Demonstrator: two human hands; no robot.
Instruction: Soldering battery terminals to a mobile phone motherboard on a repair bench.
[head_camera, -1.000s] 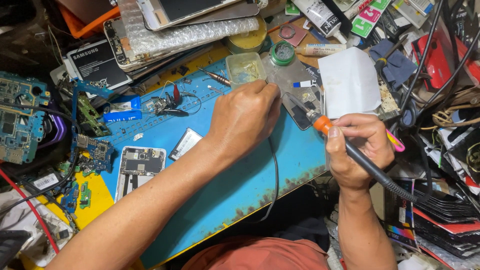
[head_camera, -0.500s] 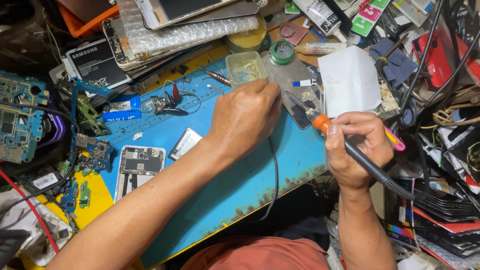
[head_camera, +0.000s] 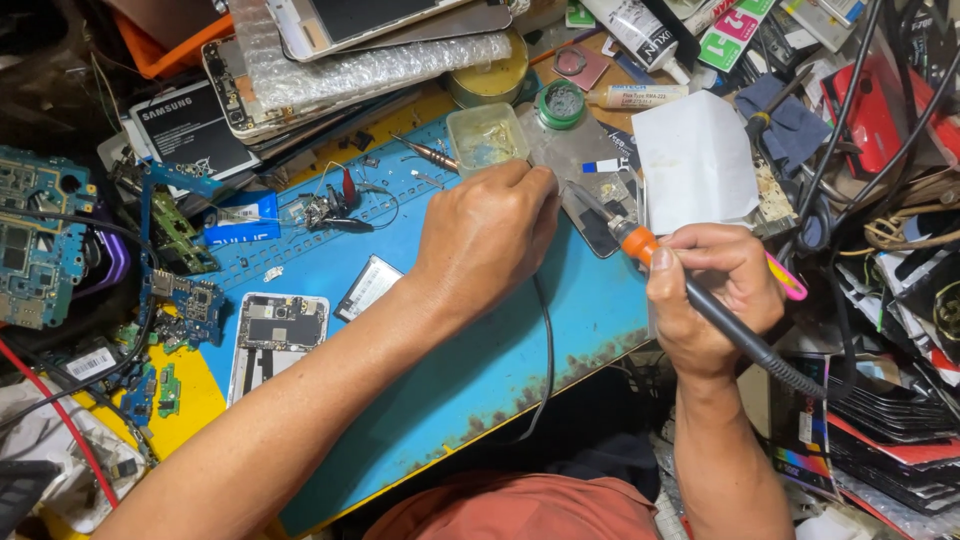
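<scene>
My right hand (head_camera: 712, 290) grips a soldering iron (head_camera: 700, 300) with a dark handle and orange collar, its tip pointing up-left toward a small dark part (head_camera: 600, 225) on the blue work mat (head_camera: 480, 370). My left hand (head_camera: 487, 235) rests fist-like on the mat just left of the tip, fingers pinched at the part's edge; what it holds is hidden. A thin black cable (head_camera: 545, 340) runs from under that hand to the mat's front edge.
An opened phone body (head_camera: 270, 340) and a small battery (head_camera: 368, 287) lie on the mat's left. Circuit boards (head_camera: 40, 235) crowd the left side. Stacked phones (head_camera: 360, 50), a small plastic tray (head_camera: 487, 138), a white paper (head_camera: 697, 160) and tangled cables (head_camera: 880, 200) ring the back and right.
</scene>
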